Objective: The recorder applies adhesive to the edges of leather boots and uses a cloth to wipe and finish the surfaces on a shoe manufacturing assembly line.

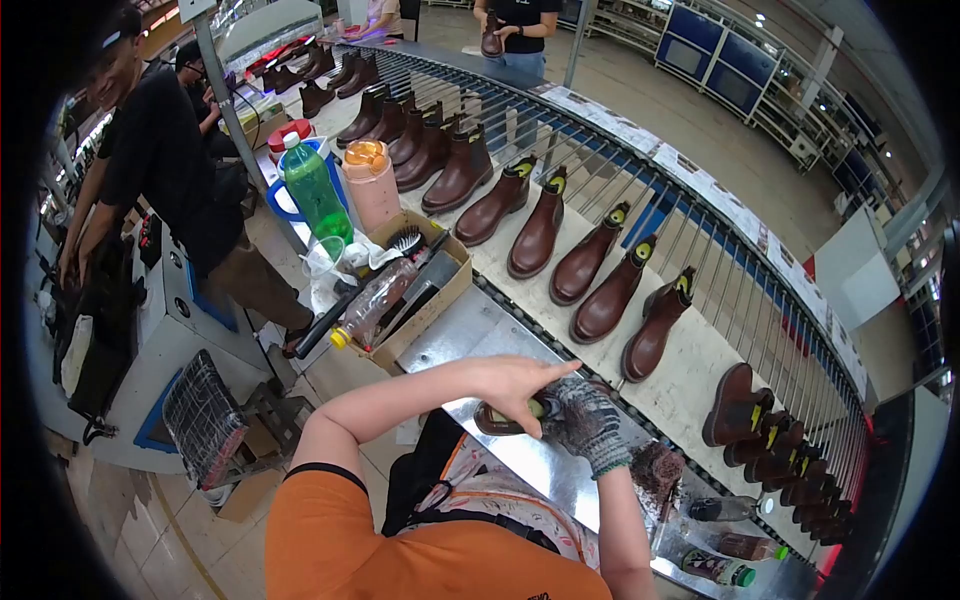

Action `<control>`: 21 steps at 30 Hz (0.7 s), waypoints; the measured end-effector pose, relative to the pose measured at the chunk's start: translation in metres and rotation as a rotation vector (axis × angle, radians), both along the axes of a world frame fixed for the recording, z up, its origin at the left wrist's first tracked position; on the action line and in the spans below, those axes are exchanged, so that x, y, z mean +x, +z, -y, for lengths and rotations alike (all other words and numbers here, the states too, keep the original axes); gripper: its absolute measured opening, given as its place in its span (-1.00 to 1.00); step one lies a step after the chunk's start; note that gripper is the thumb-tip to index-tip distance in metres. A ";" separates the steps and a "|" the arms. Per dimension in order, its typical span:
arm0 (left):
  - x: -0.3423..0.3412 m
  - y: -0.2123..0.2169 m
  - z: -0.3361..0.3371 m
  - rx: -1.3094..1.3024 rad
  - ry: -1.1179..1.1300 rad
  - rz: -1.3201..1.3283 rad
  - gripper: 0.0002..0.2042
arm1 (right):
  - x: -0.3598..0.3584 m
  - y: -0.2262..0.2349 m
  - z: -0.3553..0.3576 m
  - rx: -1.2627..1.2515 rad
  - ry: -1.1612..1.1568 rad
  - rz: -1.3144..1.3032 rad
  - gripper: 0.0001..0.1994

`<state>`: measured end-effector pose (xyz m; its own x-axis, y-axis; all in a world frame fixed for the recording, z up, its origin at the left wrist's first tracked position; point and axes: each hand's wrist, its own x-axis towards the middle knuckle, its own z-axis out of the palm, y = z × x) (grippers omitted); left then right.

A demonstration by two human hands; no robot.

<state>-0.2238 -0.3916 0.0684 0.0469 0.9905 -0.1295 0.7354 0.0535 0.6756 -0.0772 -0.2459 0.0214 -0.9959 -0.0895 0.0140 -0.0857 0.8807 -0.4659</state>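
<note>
Left hand (512, 386) spread over boot (492, 421); gloved right hand (587, 424), grip unclear; cardboard box (441, 301) holds brush (407, 240), bottle (384, 296).

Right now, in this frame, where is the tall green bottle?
In the head view, the tall green bottle stands in the upper left, just left of the orange-lidded pink tumbler and beyond the cardboard box.

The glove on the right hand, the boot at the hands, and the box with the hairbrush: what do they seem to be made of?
Glove: apparently knitted yarn, fibre unclear; matte, speckled grey, darkly stained.
Boot: brown leather or imitation; the small visible part looks smooth, slightly shiny.
Box: probably cardboard; matte tan walls, thin edges.
</note>
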 end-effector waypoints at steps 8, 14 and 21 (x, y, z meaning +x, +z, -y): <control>0.030 -0.033 0.001 -0.341 0.332 -0.156 0.13 | 0.089 -0.016 -0.013 -0.015 -0.672 -0.289 -0.38; -0.013 -0.050 0.002 0.063 0.389 -0.103 -0.45 | 0.219 -0.049 -0.010 -0.166 -1.213 -0.506 -0.43; 0.078 -0.101 0.038 -0.013 0.956 1.024 -0.56 | 0.280 -0.087 0.015 0.377 -1.147 0.019 -0.50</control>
